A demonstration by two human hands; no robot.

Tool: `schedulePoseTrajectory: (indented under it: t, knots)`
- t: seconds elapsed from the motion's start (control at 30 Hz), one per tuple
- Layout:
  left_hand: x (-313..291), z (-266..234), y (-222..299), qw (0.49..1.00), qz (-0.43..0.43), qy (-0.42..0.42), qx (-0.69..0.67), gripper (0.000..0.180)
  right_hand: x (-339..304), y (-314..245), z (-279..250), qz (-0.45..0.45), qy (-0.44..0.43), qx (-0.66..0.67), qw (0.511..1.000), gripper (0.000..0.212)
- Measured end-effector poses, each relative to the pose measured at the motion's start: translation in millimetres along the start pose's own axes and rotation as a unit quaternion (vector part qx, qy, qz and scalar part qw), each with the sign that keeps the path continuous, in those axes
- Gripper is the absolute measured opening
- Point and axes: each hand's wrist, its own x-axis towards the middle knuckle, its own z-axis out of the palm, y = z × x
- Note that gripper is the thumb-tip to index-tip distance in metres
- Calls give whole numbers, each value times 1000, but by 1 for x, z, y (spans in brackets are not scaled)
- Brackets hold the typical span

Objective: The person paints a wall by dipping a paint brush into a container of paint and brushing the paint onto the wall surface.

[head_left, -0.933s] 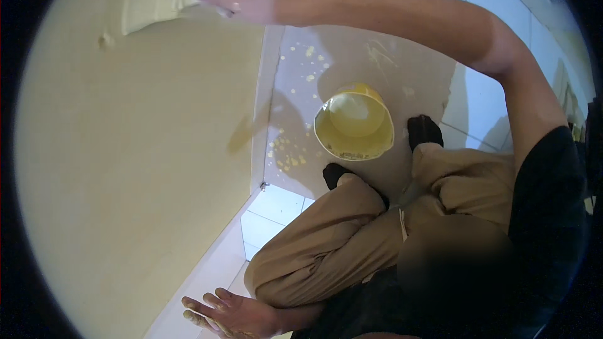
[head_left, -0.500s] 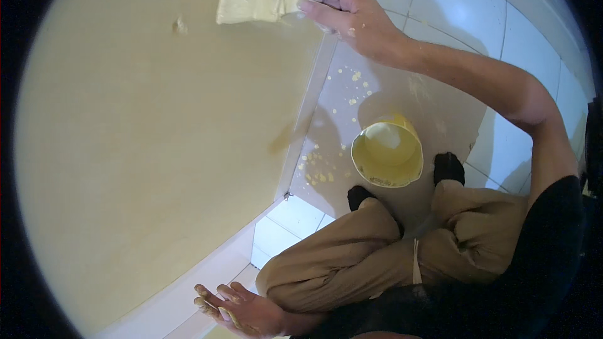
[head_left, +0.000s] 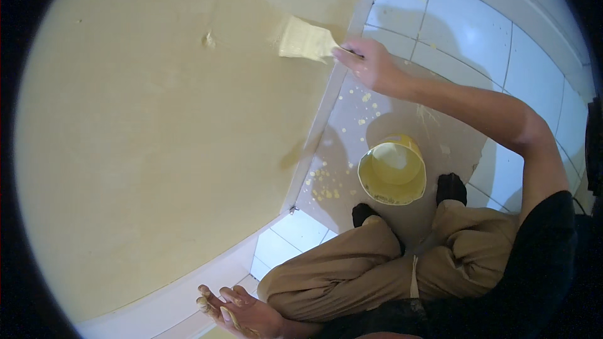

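Observation:
My right hand (head_left: 370,63) grips the handle of a wide paintbrush (head_left: 306,41) whose paint-loaded bristles press flat on the pale yellow wall (head_left: 144,150), close to the wall's edge. My left hand (head_left: 235,307) rests at the bottom by my bent knee, fingers spread and smeared with paint, holding nothing. A yellow paint bucket (head_left: 392,171) stands on the floor in front of my feet, below my right arm.
A paint-spattered sheet (head_left: 352,125) covers the white floor tiles (head_left: 477,37) under the bucket. A white skirting strip (head_left: 169,304) runs along the wall's foot. A small raised blob (head_left: 208,40) marks the wall left of the brush. I crouch in tan trousers and dark shoes.
My right hand has drawn the brush down and to the right along the wall, towards its edge. The view has shifted with my head. My left hand has stayed by the knee.

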Motion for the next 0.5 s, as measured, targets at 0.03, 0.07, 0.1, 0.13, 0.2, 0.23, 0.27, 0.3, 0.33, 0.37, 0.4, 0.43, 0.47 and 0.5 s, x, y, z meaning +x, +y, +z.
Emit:
schedulePoseTrajectory:
  t: [0.03, 0.07, 0.1, 0.13, 0.2, 0.23, 0.27, 0.3, 0.33, 0.37, 0.4, 0.43, 0.47, 0.5]
  knots:
    - [1, -2, 0, 1000, 2, -1, -2, 38, -7, 7, -5, -2, 1, 0, 1000, 42]
    - [3, -6, 1, 1000, -6, -24, -6, 37, -13, 14, -10, 14, 2, -33, 999, 41]
    - [4, -6, 1, 999, -17, -48, -10, 36, -18, 14, -14, 31, 3, -67, 997, 40]
    - [3, -6, 0, 999, -16, -49, -12, 36, -19, 13, -17, 30, 5, -68, 997, 40]
    - [2, -4, 1, 998, -20, -60, -9, 34, -20, 9, -21, 33, -21, -100, 994, 38]
    - [1, -3, 1, 998, -17, -62, -9, 34, -19, 6, -21, 31, -20, -98, 994, 38]
    - [-1, -3, 2, 999, -12, -51, -1, 33, -16, 3, -21, -5, -16, -126, 992, 38]
    - [-1, -3, 3, 999, -10, -42, 6, 32, -14, -3, -22, -38, -11, -155, 987, 38]
    - [-2, -3, 2, 999, -11, -43, 3, 32, -10, -12, -25, -39, -8, -157, 987, 38]
    - [-3, -4, 2, 999, -13, -32, 4, 32, -5, -22, -28, -148, 5, -136, 980, 40]
    - [-5, -4, 2, 1000, -12, -19, 7, 32, 0, -41, -28, -203, 12, -121, 972, 41]
    - [-6, -2, 3, 1000, -14, -22, 3, 32, 2, -59, -34, -256, 21, -114, 960, 42]
    - [-6, -1, 4, 1000, -13, -23, 15, 31, 5, -84, -33, -148, -12, -98, 984, 43]
    - [-4, 0, 3, 999, -15, -27, 24, 30, 6, -103, -36, -37, -41, -84, 995, 45]
